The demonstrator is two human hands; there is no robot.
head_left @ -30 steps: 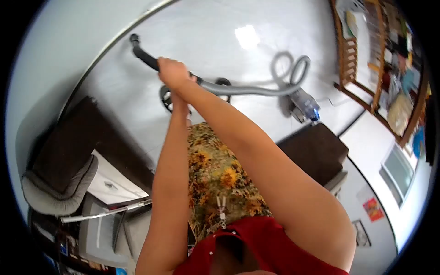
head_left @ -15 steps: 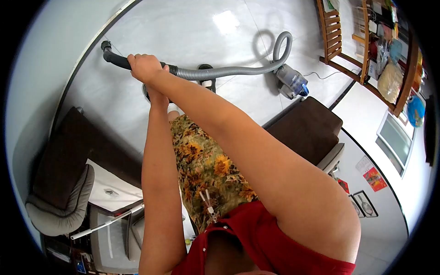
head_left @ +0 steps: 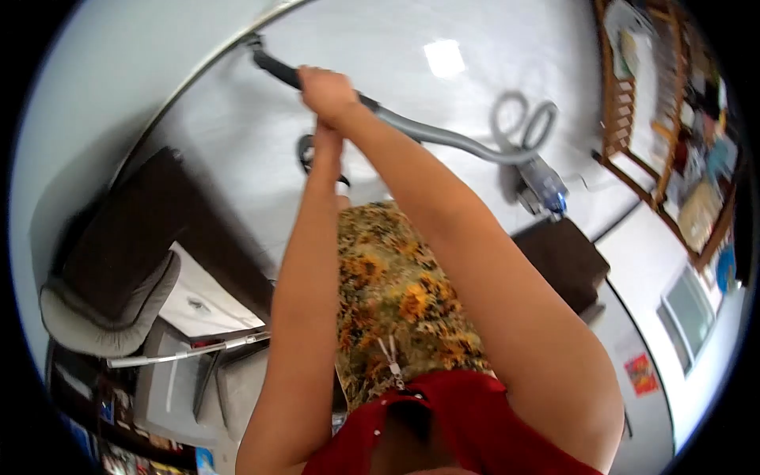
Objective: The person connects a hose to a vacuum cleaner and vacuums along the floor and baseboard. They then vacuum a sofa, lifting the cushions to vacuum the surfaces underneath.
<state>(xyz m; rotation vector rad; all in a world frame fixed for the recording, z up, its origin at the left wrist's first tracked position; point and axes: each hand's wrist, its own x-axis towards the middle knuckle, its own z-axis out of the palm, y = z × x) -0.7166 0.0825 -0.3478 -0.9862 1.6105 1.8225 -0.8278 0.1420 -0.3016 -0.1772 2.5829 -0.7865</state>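
Note:
A black vacuum handle (head_left: pixel 279 70) slants over the pale floor, its tip at the wall's base on the upper left. My right hand (head_left: pixel 328 93) is wrapped round it. Just below, partly covered by the right hand and wrist, my left hand (head_left: pixel 327 136) is also closed at the handle; its fingers are mostly hidden. From the handle a grey ribbed hose (head_left: pixel 451 139) runs right, loops, and joins the vacuum body (head_left: pixel 542 184), which lies on the floor.
A dark brown sofa (head_left: pixel 150 229) with a grey armrest is at the left. Near the vacuum body is a brown seat (head_left: pixel 562 261). A wooden chair (head_left: pixel 620 119) and a cluttered shelf are at the upper right. A white pole (head_left: pixel 182 355) lies at the lower left.
Since half a second ago, the view has shifted. Both hands and the handle appear farther right and higher, with the tip now against the wall's base. The grip is unchanged.

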